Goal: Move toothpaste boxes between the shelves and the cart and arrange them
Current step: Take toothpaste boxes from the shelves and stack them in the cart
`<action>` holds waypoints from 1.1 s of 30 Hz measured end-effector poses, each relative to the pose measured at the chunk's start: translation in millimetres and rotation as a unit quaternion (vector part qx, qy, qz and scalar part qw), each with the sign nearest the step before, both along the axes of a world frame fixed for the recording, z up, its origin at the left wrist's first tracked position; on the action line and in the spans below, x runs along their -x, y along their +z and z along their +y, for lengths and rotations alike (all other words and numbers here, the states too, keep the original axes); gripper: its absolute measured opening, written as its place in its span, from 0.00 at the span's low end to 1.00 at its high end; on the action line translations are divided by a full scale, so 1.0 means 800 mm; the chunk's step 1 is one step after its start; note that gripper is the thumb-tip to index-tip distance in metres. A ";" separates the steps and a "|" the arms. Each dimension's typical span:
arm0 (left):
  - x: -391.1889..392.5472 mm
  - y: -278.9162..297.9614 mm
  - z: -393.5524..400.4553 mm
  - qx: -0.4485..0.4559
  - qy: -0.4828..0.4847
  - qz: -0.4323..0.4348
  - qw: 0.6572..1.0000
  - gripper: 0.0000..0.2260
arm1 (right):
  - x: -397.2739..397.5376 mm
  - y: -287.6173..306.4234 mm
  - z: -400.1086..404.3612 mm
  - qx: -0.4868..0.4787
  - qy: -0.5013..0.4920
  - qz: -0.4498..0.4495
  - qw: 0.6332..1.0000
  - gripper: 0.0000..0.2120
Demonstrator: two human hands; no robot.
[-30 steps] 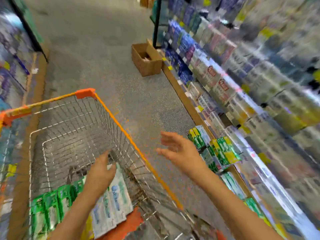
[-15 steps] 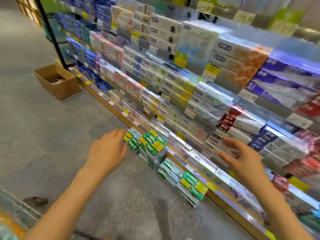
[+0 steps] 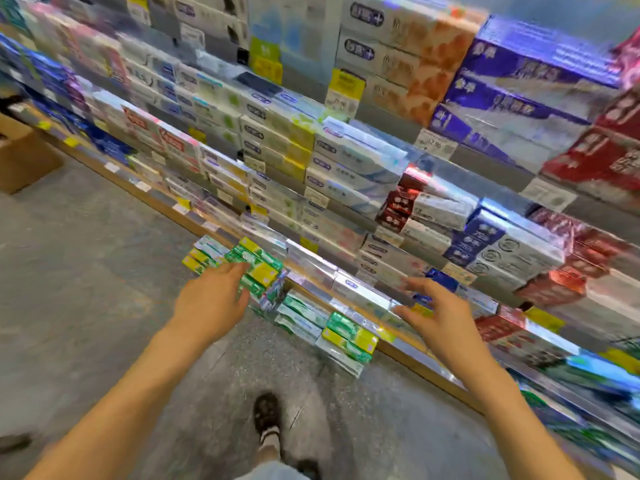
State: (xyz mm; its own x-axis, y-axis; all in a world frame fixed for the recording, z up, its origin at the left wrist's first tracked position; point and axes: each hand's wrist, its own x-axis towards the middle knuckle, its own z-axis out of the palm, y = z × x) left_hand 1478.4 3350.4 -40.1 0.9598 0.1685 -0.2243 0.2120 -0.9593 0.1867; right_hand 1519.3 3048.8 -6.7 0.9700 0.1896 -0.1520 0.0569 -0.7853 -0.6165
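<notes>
I see left hand (image 3: 211,299) fingers spread, touching green-yellow toothpaste stack (image 3: 258,271) | right hand (image 3: 440,306) spread, empty, right of stack | risk: overhanging stack topples if nudged

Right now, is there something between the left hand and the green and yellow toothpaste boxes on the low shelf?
Nothing visible is in the way. The left hand has open fingers right at the stack of green and yellow toothpaste boxes; blur hides whether they touch. The right hand is open, farther right along the shelf edge.
</notes>
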 end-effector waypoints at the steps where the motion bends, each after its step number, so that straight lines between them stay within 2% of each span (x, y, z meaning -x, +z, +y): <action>1: -0.013 -0.008 0.003 0.005 -0.006 0.001 1.000 0.22 | -0.012 -0.006 0.008 0.004 0.003 0.005 1.000 0.22; 6: -0.091 -0.065 0.028 -0.001 -0.038 0.048 0.998 0.23 | -0.081 -0.059 0.065 -0.002 0.004 0.022 1.000 0.23; 12: -0.157 -0.185 0.041 -0.004 -0.066 0.073 0.995 0.21 | -0.156 -0.184 0.111 0.011 0.020 0.043 0.999 0.21; 15: -0.187 -0.284 0.042 0.019 -0.077 0.102 0.992 0.21 | -0.183 -0.283 0.122 -0.020 -0.009 0.098 0.995 0.20; 18: -0.208 -0.406 0.036 0.042 -0.054 0.101 0.993 0.20 | -0.197 -0.414 0.136 -0.040 -0.014 0.166 0.985 0.22; 20: -0.223 -0.495 0.027 0.053 -0.040 0.120 0.991 0.21 | -0.209 -0.505 0.144 -0.030 0.002 0.176 0.984 0.24; 25: -0.258 -0.704 -0.003 0.034 -0.110 0.139 0.984 0.22 | -0.248 -0.705 0.155 -0.028 -0.008 0.175 0.984 0.26; 28: -0.284 -0.814 -0.014 -0.019 -0.172 0.136 0.976 0.32 | -0.269 -0.808 0.158 0.005 -0.007 0.186 0.982 0.34; 31: -0.308 -0.899 -0.015 -0.078 -0.258 0.137 0.953 0.46 | -0.284 -0.908 0.162 0.114 0.060 0.144 0.981 0.48; 33: -0.321 -0.939 -0.013 -0.114 -0.308 0.135 0.935 0.50 | -0.288 -0.957 0.164 0.191 0.114 0.144 0.964 0.56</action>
State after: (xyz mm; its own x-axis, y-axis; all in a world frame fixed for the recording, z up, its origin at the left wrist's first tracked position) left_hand 1735.6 3339.8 -791.4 0.8041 -0.3248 -0.4980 -0.3836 -0.9234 -0.0171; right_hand 1750.1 3180.3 -772.1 0.8168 0.2702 -0.5098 0.1251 -0.9455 -0.3006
